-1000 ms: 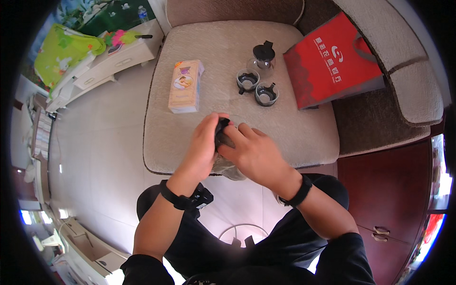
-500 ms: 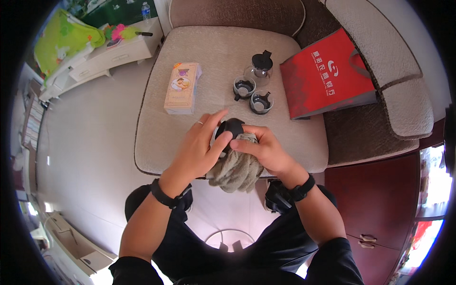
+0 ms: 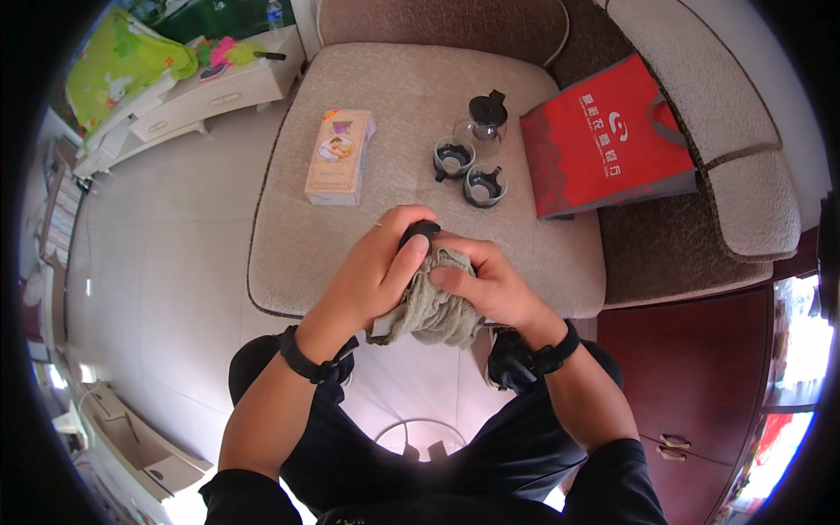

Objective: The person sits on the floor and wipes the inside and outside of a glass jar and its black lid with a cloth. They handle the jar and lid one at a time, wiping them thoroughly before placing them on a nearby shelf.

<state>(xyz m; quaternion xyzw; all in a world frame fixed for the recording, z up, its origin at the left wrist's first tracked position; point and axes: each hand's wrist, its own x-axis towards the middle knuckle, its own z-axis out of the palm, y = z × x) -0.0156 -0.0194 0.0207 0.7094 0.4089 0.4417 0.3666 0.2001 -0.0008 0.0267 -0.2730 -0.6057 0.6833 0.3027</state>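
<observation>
Over the front edge of the sofa seat, my left hand (image 3: 376,262) is closed around a small black cup (image 3: 421,231), mostly covered by the fingers. My right hand (image 3: 494,282) grips a bunched grey-green cloth (image 3: 433,311) and presses it against the cup; the cloth's folds hang below both hands. Beyond them on the seat stand two small glass cups in black holders, the left one (image 3: 453,159) and the right one (image 3: 484,186). A glass pot with a black lid (image 3: 488,111) is just behind. Left of these lies a cream-and-orange box (image 3: 339,157).
The beige sofa seat (image 3: 402,79) holds these things. A red paper bag (image 3: 604,140) leans at the right near the armrest. A dark red cabinet (image 3: 691,367) is at the lower right. A white low cabinet (image 3: 219,98) stands far left with a bottle (image 3: 274,15) on it.
The black cup has turned and sunk deeper into my fingers, so less of it shows. My right hand has moved slightly right and down, and the cloth has bunched up closer around the cup.
</observation>
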